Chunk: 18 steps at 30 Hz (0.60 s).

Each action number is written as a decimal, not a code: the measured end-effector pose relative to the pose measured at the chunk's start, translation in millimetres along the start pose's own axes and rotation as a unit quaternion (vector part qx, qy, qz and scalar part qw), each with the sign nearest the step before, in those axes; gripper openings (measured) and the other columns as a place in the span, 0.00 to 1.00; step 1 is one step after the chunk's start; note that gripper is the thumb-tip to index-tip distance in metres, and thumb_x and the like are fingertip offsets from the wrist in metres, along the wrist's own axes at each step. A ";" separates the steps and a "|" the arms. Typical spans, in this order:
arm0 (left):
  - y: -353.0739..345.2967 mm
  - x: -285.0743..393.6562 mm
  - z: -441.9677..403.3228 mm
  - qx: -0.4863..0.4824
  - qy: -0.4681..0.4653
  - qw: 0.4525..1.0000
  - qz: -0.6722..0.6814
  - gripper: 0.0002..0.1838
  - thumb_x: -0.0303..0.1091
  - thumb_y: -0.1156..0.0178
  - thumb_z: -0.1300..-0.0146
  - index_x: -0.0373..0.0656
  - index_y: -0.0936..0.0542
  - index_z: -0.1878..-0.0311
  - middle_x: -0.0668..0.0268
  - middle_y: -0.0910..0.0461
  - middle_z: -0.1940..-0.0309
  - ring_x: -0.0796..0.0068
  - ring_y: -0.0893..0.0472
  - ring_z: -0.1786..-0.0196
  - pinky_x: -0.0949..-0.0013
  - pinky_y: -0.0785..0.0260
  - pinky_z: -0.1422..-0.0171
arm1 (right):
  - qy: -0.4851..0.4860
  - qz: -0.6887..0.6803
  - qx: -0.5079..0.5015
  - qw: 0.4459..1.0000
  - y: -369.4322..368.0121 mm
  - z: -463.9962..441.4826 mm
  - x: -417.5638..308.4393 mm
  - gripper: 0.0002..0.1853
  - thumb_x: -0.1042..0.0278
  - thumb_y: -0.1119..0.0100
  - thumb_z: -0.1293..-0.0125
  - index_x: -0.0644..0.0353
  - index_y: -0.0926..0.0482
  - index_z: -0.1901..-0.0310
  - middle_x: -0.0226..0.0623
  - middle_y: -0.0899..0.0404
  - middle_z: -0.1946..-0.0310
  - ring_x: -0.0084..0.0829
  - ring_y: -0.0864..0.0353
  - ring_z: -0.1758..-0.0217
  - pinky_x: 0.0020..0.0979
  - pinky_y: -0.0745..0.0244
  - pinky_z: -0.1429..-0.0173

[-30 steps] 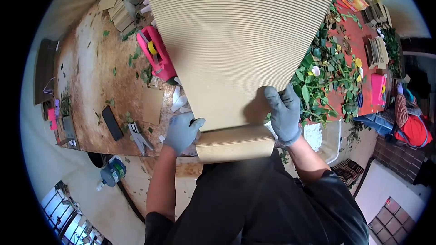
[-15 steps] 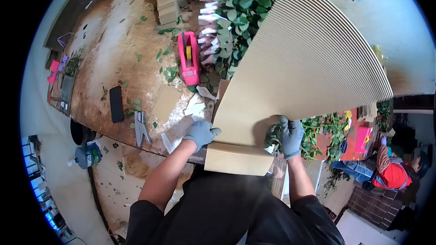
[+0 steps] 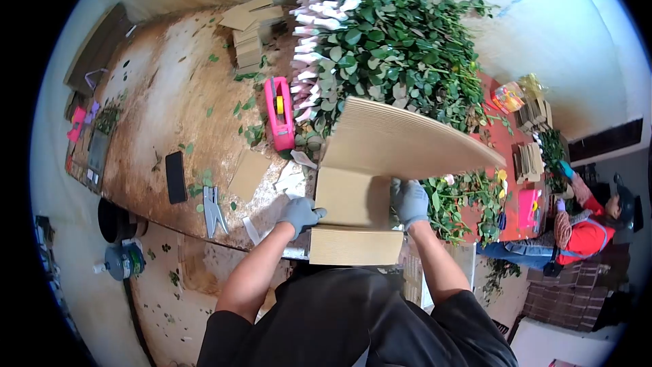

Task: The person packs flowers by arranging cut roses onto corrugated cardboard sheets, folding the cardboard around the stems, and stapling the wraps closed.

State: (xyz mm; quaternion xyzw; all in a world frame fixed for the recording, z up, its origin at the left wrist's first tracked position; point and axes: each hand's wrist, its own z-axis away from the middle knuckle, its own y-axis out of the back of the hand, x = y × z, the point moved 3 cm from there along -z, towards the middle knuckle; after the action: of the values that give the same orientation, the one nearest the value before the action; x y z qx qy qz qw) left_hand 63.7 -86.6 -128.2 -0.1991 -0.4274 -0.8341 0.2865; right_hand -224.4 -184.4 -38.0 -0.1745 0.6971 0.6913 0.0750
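Note:
A corrugated cardboard sheet (image 3: 353, 194) lies in front of me at the table's edge. Its near flap (image 3: 356, 247) is bent up toward my body, and its large far flap (image 3: 401, 134) rises at a slant. My left hand (image 3: 301, 216), in a grey glove, grips the sheet's left edge, thumb over the cardboard. Gloved the same way, my right hand (image 3: 410, 202) is closed at the right edge, its fingertips partly hidden. Beyond the far flap lies a large pile of leafy stems (image 3: 407, 54) whose wrapped white heads (image 3: 314, 34) point left.
A pink tape dispenser (image 3: 279, 114), a grey stapler (image 3: 214, 212), a phone (image 3: 175, 177) and flat cardboard pieces (image 3: 248, 175) lie on the left of the wooden table (image 3: 159, 81). More stems (image 3: 448, 204) cover the red surface at right. A person in red (image 3: 585, 241) works there.
The cardboard's far flap has swung down toward me and looks much shorter, uncovering the stem pile. At right, the other person's arm now reaches toward the table.

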 end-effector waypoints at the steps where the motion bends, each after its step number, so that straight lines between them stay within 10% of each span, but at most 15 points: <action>1: 0.5 0.6 3.0 0.011 0.009 0.999 0.033 0.27 0.59 0.35 0.37 0.39 0.11 0.57 0.45 0.13 0.56 0.45 0.14 0.50 0.51 0.23 0.41 | -0.003 0.000 0.013 1.000 0.8 -0.5 -4.6 0.18 0.52 0.47 0.22 0.57 0.15 0.53 0.52 0.14 0.53 0.56 0.15 0.52 0.52 0.20 0.48; 10: -8.1 -11.7 -11.2 0.038 -0.013 0.999 0.008 0.27 0.56 0.31 0.39 0.35 0.12 0.60 0.46 0.13 0.67 0.53 0.12 0.63 0.55 0.22 0.54 | -0.089 -0.024 -0.084 0.992 5.6 -6.3 -32.6 0.29 0.42 0.53 0.23 0.62 0.13 0.59 0.56 0.13 0.63 0.57 0.14 0.58 0.52 0.20 0.49; 15: 0.3 -3.2 3.0 0.050 -0.015 0.994 0.097 0.25 0.53 0.29 0.37 0.35 0.13 0.62 0.52 0.13 0.72 0.64 0.15 0.70 0.57 0.25 0.61 | 0.095 -0.124 -0.096 0.983 -29.5 7.1 -86.8 0.20 0.52 0.47 0.27 0.60 0.14 0.53 0.54 0.14 0.53 0.50 0.14 0.48 0.48 0.21 0.41; 18: -1.0 -8.2 -3.5 0.051 -0.009 0.997 0.056 0.25 0.55 0.28 0.40 0.37 0.11 0.61 0.50 0.13 0.70 0.55 0.15 0.68 0.55 0.24 0.57 | 0.219 0.072 -0.142 0.963 -56.6 0.8 -99.6 0.16 0.59 0.47 0.28 0.56 0.15 0.49 0.47 0.18 0.46 0.46 0.17 0.42 0.47 0.23 0.39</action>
State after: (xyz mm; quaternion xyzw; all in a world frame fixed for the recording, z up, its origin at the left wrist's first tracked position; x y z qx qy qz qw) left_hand 68.9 -86.6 -135.5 -0.2151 -0.4600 -0.7920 0.3390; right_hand -112.4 -168.7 -56.6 -0.2802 0.6021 0.7314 -0.1552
